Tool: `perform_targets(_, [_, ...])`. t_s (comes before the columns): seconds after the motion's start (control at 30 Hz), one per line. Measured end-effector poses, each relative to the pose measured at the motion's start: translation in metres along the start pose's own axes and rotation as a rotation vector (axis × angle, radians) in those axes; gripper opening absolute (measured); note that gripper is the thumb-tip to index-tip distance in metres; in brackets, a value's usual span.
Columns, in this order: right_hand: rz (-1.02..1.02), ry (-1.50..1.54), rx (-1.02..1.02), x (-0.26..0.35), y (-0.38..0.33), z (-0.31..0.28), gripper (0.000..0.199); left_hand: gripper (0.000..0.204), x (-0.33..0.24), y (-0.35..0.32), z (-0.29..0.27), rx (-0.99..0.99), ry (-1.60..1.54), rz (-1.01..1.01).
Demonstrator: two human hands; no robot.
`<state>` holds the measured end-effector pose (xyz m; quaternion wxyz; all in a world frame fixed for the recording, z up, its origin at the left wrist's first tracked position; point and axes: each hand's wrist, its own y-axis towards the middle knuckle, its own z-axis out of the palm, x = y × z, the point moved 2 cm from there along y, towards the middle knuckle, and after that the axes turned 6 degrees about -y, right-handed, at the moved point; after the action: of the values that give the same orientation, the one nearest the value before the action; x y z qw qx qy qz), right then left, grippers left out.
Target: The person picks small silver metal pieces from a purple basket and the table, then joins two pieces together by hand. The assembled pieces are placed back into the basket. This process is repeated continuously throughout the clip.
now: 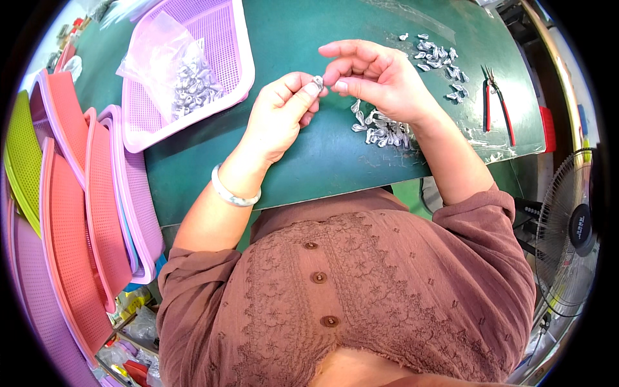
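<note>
My left hand (pixel 280 116) pinches a small grey metal piece (pixel 318 82) between thumb and forefinger, over the green table. Close to that piece, my right hand (pixel 387 80) is held with thumb and forefinger apart, and I see nothing in its grasp. Its lower fingers are partly hidden behind the thumb. Below my right wrist lies a pile of small grey metal pieces (pixel 388 134), partly covered by the hand. Beyond it, a looser group of similar looped pieces (pixel 437 57) is spread out.
A lilac basket (pixel 244 48) at the left holds a clear plastic bag (pixel 151 58) and many grey pieces (pixel 196 80). Red-handled pliers (pixel 500 106) lie at the right of the green table (pixel 284 180). Stacked baskets (pixel 71 238) stand left; a fan (pixel 567 226) stands right.
</note>
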<state>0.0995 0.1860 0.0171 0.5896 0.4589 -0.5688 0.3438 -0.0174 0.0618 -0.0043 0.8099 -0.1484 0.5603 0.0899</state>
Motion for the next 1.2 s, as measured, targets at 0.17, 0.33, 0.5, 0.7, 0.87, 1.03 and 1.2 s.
perform_targets(0.17, [-0.012,-0.003,0.009,0.001,0.000,0.000,0.036,0.016,0.003,0.001,-0.004,0.048,-0.108,-0.075])
perform_targets(0.33, [-0.005,-0.045,-0.017,0.004,0.000,-0.002,0.034,0.016,0.002,0.001,-0.005,0.104,-0.174,-0.114])
perform_targets(0.5, [-0.045,-0.385,-0.029,0.005,0.000,-0.021,0.035,0.014,0.000,0.001,-0.004,0.127,-0.230,-0.120])
perform_targets(0.7, [-0.026,-0.925,0.171,0.003,-0.006,-0.034,0.042,0.018,0.000,0.004,-0.007,0.191,-0.270,-0.106])
perform_targets(0.87, [-0.037,-1.018,0.219,0.002,-0.005,-0.024,0.045,0.018,-0.001,0.004,-0.006,0.158,-0.248,-0.142])
perform_targets(1.03, [-0.009,-0.925,0.198,0.001,-0.003,-0.024,0.042,0.017,0.001,0.003,-0.005,0.111,-0.154,-0.169])
perform_targets(1.2, [-0.119,-0.666,0.066,-0.002,-0.002,-0.028,0.036,0.016,0.002,0.003,-0.003,0.080,-0.090,-0.182])
